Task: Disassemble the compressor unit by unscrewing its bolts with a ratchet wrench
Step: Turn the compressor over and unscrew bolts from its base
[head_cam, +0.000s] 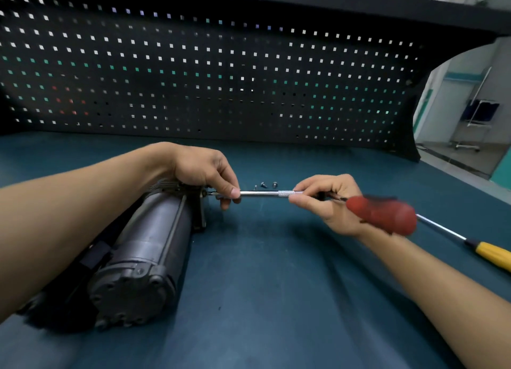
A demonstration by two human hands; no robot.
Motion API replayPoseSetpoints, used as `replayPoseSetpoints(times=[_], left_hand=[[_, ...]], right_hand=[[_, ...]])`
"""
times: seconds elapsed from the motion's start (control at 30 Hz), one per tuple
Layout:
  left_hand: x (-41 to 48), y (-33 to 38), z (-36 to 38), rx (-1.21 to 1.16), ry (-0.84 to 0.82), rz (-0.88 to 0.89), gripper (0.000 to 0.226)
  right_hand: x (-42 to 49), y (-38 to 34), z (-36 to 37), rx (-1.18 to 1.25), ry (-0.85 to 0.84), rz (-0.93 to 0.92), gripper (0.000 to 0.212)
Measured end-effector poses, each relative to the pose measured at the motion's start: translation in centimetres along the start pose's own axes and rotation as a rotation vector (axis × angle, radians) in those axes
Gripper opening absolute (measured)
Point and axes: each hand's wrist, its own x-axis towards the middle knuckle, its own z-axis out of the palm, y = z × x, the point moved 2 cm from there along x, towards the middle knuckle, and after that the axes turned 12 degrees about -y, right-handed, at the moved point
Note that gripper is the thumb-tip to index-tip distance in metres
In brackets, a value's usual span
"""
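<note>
1. Your compressor unit [143, 247] lies on its side on the teal mat [276, 285], at the left.
2. Your left hand [201, 169] rests over its far end and pinches the ratchet wrench [262, 194] shaft.
3. Your right hand [329, 200] grips the shaft's knurled section; the red handle is blurred.
4. A yellow screwdriver [492, 254] lies at the far right.

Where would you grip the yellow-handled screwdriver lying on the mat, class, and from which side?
Grip the screwdriver by its yellow handle, coming from above with fingers across its width. It lies flat on the mat, so only its top is free; the handle is the thickest part, whereas the steel shaft is thin and its tip is hidden behind the red handle.
</note>
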Motion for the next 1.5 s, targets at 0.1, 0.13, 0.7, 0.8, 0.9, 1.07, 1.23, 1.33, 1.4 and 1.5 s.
replayPoseSetpoints(times=[0.1,0.13,0.7,0.8,0.9,1.07,1.23,1.33,1.4,1.5], left_hand=[[0.1,-0.1,0.0,0.002,0.02,0.006,0.03],[0.1,-0.2,-0.1,0.0,0.024,0.006,0.031],[0.2,-0.6,-0.3,0.045,0.013,-0.004,0.023],[0.2,-0.5,-0.1,0.065,-0.005,-0.007,0.021],[0.4,0.0,0.4,0.13,-0.085,-0.073,0.025],[0.0,0.8,0.4,0.069,-0.119,-0.059,0.028],[0.0,0.9,0.3,0.081,-0.097,-0.036,0.025],[0.2,0.6,0.2,0.062,-0.075,-0.001,0.021],[0.3,0.5,0.1,0.046,-0.067,0.004,0.022],[0.3,0.4,0.0,0.03,-0.081,-0.01,0.027]], right_hand=[[0.3,-1.0,0.1,0.025,0.038,0.167,0.037],[0.3,-1.3,0.0,0.098,0.068,0.247,0.045],[0.1,-0.6,0.3,0.997,0.0,0.829,0.036],[0.1,-0.2,0.4,0.902,0.014,0.796,0.038],[0.0,0.4,0.7,0.737,0.06,0.664,0.038],[0.0,0.3,0.8,0.405,0.14,0.291,0.04],[-0.3,0.4,0.5,0.101,0.1,0.04,0.046],[-0.4,0.5,0.2,-0.12,0.079,-0.051,0.051],[-0.5,0.4,0.1,-0.224,0.091,-0.098,0.051],[-0.6,-0.1,0.0,-0.295,0.082,-0.161,0.053]])
